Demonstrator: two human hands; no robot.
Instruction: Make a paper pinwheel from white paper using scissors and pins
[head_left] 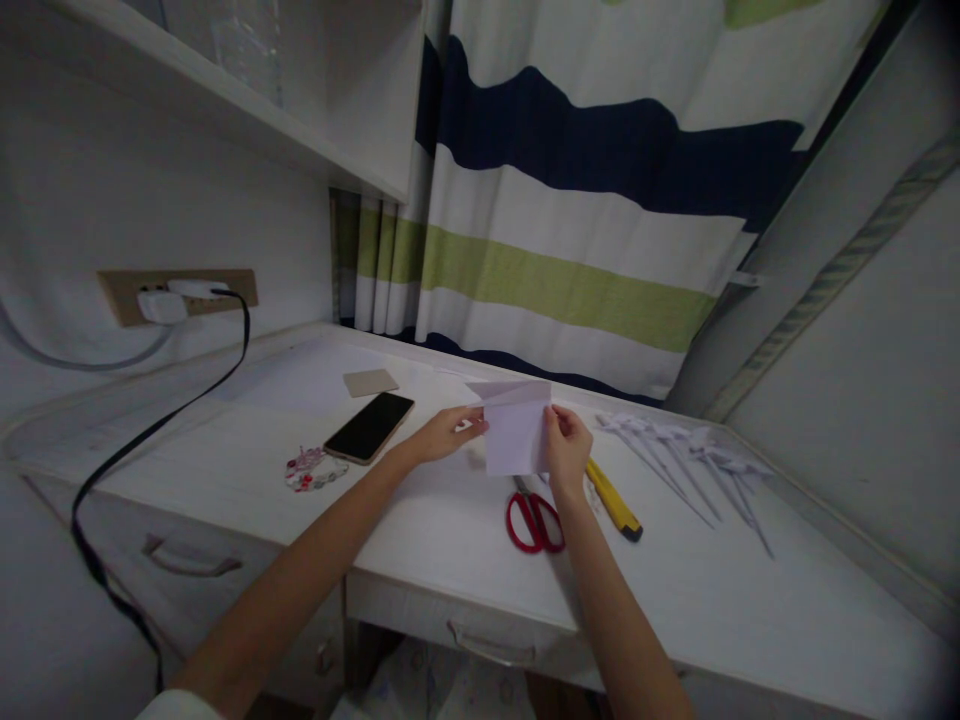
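Note:
Between my two hands a white sheet of paper (516,440) is held up above the desk, with a folded flap along its top. My left hand (450,432) pinches its left edge, and my right hand (568,440) grips the right edge between thumb and fingers. Just below the paper lie red-handled scissors (534,522), their blades partly hidden by it. A yellow utility knife (615,500) rests beside my right wrist, one end hidden behind the hand.
Several folded white paper pieces with long stems (682,455) lie at the right. On the left are a phone (370,428), a beaded bracelet (315,470) and a beige card (370,382). A black cable (150,435) hangs from the wall socket (180,295) past the desk edge.

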